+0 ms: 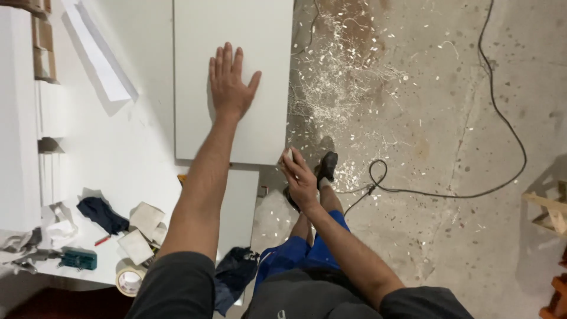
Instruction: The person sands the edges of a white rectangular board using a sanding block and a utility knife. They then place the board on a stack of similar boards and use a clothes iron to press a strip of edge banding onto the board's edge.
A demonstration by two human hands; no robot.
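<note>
- Nearest the camera: dark sleeves and blue shorts of the person, with a dark rag (235,273) hanging at the bench edge.
- Far left, on the white bench (118,159): a roll of tape (129,277), a red pencil (102,240), a small teal tool (78,258), sanding pads (144,220) and a dark cloth (101,214).
- Left hand (229,82): released, fingers spread, palm pressed flat on the white panel (233,71), which lies on the bench, its right edge at the bench side.
- Right hand (300,180): clenched round a small pale object, identity unclear, at the panel's near right corner.
- Step judged: panel steadied while its edge or corner is dressed. Next move calls for steady left-hand pressure and a controlled stroke along the edge.
- Right: stained concrete floor (449,118) with white shavings (342,77), a black cable (502,118), and timber (552,212) at the margin.
</note>
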